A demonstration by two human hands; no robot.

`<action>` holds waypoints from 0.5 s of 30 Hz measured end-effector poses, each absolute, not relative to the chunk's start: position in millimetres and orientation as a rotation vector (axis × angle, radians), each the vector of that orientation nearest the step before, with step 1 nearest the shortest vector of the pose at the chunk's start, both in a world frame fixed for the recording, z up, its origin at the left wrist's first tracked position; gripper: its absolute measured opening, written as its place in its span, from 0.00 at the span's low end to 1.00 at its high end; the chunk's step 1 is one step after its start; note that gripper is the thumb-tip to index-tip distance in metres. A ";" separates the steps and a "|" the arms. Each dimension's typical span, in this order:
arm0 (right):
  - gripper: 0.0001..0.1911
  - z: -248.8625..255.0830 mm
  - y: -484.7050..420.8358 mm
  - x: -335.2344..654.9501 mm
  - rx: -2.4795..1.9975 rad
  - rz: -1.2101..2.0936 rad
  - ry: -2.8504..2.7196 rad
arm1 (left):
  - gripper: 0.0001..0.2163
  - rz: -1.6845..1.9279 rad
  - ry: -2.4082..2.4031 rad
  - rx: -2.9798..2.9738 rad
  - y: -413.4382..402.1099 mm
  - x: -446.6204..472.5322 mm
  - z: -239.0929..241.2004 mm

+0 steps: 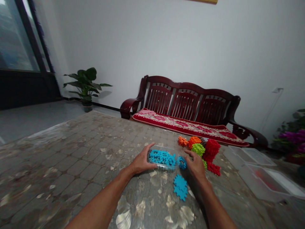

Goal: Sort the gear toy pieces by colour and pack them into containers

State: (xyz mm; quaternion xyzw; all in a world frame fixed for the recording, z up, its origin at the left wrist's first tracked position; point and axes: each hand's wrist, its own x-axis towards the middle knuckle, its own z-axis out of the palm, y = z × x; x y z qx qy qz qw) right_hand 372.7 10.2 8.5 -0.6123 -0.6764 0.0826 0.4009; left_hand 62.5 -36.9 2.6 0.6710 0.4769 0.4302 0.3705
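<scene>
My left hand (pixel 144 161) is wrapped round the left end of a clear plastic box (pixel 164 168), thumb along its near side. Blue interlocking plastic pieces (pixel 162 157) fill much of the box. At the box's right end, my right hand (pixel 195 163) has its fingers curled at a blue toothed piece (pixel 182 163), seemingly gripping it; the fingertips are partly hidden. Flat on the table nearer to me lie joined blue square pieces (pixel 180 187), apart from both hands.
Behind my right hand stand stacks of red pieces (pixel 212 149), green pieces (pixel 198 149) and orange pieces (pixel 194 141). Translucent plastic bins (pixel 259 181) are at the right of the patterned tabletop (pixel 78 159). A wooden bench (pixel 186 98) stands beyond the table.
</scene>
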 end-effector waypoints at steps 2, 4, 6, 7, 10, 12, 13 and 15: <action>0.22 8.0 10.6 376.4 -1.587 0.174 -1.812 | 0.52 1.111 1.224 1.724 -37.2 62.7 3.0; 0.21 8.5 9.7 378.5 -1.606 0.138 -1.915 | 0.52 1.118 1.226 1.729 -37.4 63.1 3.6; 0.23 8.5 8.8 380.7 -1.626 0.126 -2.000 | 0.52 1.116 1.230 1.727 -37.7 63.6 4.4; 0.25 8.0 8.4 382.0 -1.630 0.131 -2.038 | 0.52 1.112 1.231 1.723 -37.8 63.9 4.9; 0.28 4.7 7.4 385.2 -1.609 0.144 -2.124 | 0.52 1.103 1.232 1.710 -38.3 64.7 6.4; 0.28 2.2 6.8 385.9 -1.596 0.138 -2.148 | 0.52 1.108 1.236 1.707 -38.6 64.9 7.0; 0.27 1.3 6.7 385.8 -1.597 0.133 -2.148 | 0.52 1.109 1.237 1.707 -38.7 64.9 7.1; 0.27 0.3 6.8 385.5 -1.610 0.135 -2.135 | 0.52 1.107 1.236 1.703 -38.7 64.6 6.9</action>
